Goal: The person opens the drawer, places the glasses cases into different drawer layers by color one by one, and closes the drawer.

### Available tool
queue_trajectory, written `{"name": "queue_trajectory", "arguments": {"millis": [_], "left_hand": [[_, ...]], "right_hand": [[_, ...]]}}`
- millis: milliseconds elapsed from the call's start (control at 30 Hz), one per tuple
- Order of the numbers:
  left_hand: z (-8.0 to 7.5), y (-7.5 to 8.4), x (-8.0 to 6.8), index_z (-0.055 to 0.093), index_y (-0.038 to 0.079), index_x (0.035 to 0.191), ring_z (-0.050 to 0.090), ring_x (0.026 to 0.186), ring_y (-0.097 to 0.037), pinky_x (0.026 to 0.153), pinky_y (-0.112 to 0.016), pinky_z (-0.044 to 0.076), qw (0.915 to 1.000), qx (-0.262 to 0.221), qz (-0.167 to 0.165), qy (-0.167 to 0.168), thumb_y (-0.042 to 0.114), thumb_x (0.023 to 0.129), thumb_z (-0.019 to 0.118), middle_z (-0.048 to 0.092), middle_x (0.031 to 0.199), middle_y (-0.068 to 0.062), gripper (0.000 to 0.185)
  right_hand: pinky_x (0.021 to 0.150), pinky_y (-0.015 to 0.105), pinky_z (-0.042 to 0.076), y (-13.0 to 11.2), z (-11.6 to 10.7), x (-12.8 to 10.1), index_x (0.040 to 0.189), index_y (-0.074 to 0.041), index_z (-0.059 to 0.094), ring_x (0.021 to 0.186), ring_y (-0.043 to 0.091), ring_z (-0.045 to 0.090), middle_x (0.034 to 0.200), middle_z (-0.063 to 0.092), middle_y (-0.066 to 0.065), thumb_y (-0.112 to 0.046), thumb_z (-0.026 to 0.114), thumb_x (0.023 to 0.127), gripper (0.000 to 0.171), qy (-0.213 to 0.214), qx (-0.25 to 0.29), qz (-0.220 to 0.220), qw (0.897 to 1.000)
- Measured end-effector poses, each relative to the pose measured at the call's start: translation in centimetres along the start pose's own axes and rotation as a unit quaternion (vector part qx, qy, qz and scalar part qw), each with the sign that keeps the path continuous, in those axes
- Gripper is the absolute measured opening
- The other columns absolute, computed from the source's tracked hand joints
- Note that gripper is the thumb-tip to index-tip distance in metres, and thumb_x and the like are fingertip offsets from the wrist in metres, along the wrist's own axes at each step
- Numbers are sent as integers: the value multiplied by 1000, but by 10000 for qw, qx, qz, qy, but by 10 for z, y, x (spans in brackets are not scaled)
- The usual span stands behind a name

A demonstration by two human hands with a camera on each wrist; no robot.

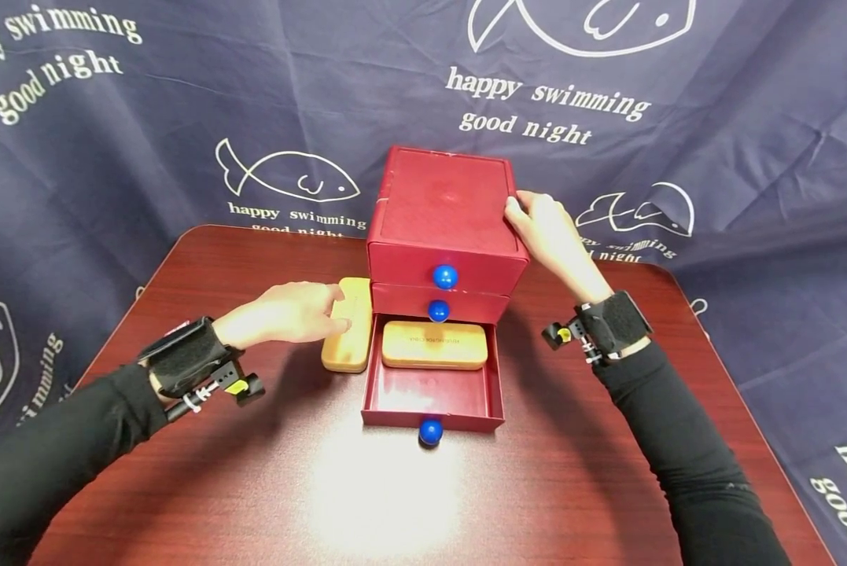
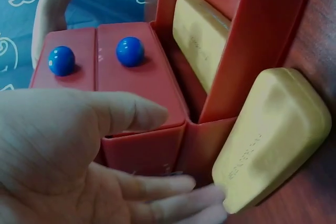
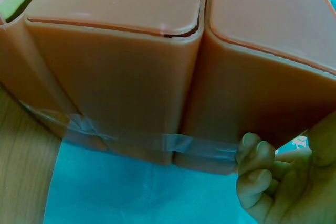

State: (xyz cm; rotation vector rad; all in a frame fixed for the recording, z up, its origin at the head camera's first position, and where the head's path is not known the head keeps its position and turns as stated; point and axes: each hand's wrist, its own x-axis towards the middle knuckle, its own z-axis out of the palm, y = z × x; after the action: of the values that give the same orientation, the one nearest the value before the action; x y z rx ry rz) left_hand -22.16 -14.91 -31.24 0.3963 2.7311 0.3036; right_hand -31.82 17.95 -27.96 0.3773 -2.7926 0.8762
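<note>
A red drawer cabinet (image 1: 440, 208) with three blue-knobbed drawers stands at the back middle of the table. Its bottom drawer (image 1: 430, 397) is pulled out and a tan oblong case (image 1: 433, 344) lies inside it. A second tan case (image 1: 348, 346) lies on the table just left of the open drawer. My left hand (image 1: 320, 310) rests on this case with straight fingers; in the left wrist view the fingertips (image 2: 205, 195) touch the case's (image 2: 273, 135) near end. My right hand (image 1: 536, 224) grips the cabinet's top right back corner, its fingers (image 3: 257, 177) curled against the cabinet's back (image 3: 131, 77).
The dark red wooden table (image 1: 465, 503) is bare in front of the drawer's blue knob (image 1: 430, 431). A navy cloth (image 1: 147, 118) printed with fish and words hangs behind and around the table. The two upper drawers are pushed in.
</note>
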Motion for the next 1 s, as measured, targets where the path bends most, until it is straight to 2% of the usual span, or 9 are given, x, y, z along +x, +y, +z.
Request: {"name": "queue_trajectory", "arguments": {"millis": [133,267,400,533,767,1000], "left_hand": [[6,1,4,47,-4,146,59,120,-38,102,-59,50,9994,-73,-214,254,39,94,62,61,131,-23,69],[11,2,11,36,-6,151,51,131,-44,108,-62,45,9987,-240,-392,225,37,95,60,49,143,-30,74],[20,-1,20,32,-9,149,50,129,-47,107,-62,45,9965,-516,-590,279,35,95,60,46,141,-32,75],[33,-3,28,25,-14,150,45,131,-52,109,-64,43,9941,-675,-786,321,35,91,63,40,142,-36,86],[55,-2,37,8,-16,154,39,136,-54,112,-63,41,9917,-824,-981,127,37,88,65,29,148,-38,102],[63,2,43,10,-18,152,42,132,-52,108,-62,45,9890,-926,-1129,217,40,87,70,32,143,-37,106]], "right_hand": [[75,39,41,0,1,1,84,-4,58,82,33,57,77,58,16,-27,40,102,34,1,-5,-10,10000],[75,38,41,1,2,2,84,-4,58,81,33,58,77,58,16,-27,39,102,34,3,10,2,10000],[75,37,40,2,2,3,83,-4,58,81,33,57,77,58,16,-27,40,102,34,14,18,-29,10000],[75,38,40,2,2,2,83,-4,58,81,33,57,77,58,16,-26,40,102,34,17,23,-48,10000],[75,38,41,2,2,2,84,-4,59,81,33,57,77,58,16,-26,40,102,34,-8,29,-23,10000],[74,37,40,3,2,3,82,-5,57,80,32,56,75,56,15,-27,40,102,34,14,42,-9,10000]]}}
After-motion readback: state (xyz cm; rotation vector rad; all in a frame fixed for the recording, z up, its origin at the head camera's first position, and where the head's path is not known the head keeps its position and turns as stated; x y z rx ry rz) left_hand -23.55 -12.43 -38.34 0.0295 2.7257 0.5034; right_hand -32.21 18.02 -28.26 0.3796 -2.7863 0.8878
